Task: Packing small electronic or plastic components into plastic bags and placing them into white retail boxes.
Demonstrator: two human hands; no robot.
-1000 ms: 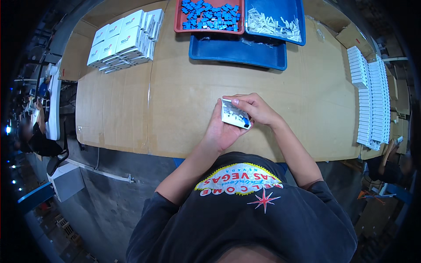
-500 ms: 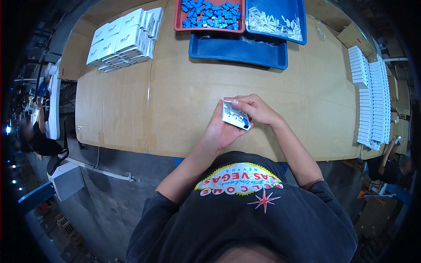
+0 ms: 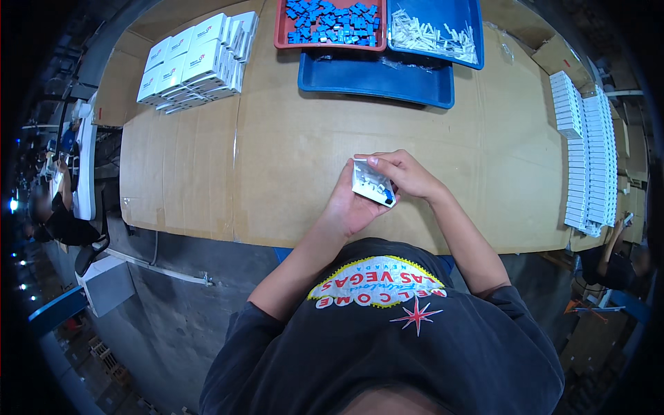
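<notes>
A small white box (image 3: 371, 181) rests in the palm of my left hand (image 3: 348, 205), whose fingers wrap round it from beneath and the left side. Small white pieces and a blue piece (image 3: 389, 196) show at its near end, the blue one in the near right corner. My right hand (image 3: 408, 173) grips the box from the far right, its thumb lying over the far end. The fingers of that hand are partly hidden behind the box. Both hands hold the box above the cardboard-covered table (image 3: 297, 166), close to my body.
A red tray (image 3: 330, 48) of blue parts and a blue tray (image 3: 434, 61) of white sticks stand at the far side, above another blue tray (image 3: 373, 79). White boxes are stacked at the far left (image 3: 187, 62) and along the right (image 3: 588, 159). People sit beyond both table ends.
Almost nothing differs. The box and both hands have shifted very slightly, and both hands keep their grip on it.
</notes>
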